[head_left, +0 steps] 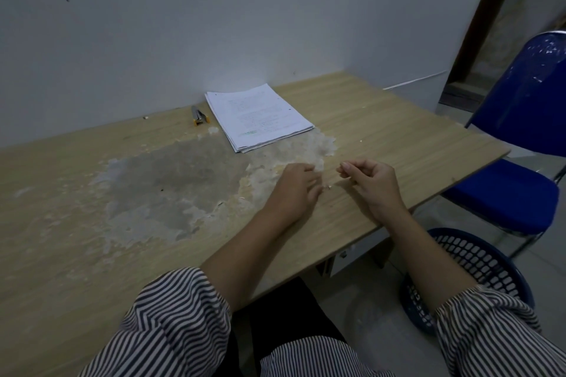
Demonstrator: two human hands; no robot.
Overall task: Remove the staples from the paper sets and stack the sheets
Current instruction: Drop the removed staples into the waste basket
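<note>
While papers [260, 116] are lying stacked at upper centre beside staple remover [199, 116], your left hand [295, 185] is resting loosely curled, holding nothing; right hand [369, 179] is pinching, contents too small to tell. Sheets likely light, floppy: take by edge.

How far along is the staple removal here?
Sheets lie in one paper stack by the wall, staple remover set down beside it. Neither the left hand nor the right hand touches paper. Whether staples remain in the stack cannot be told.
</note>
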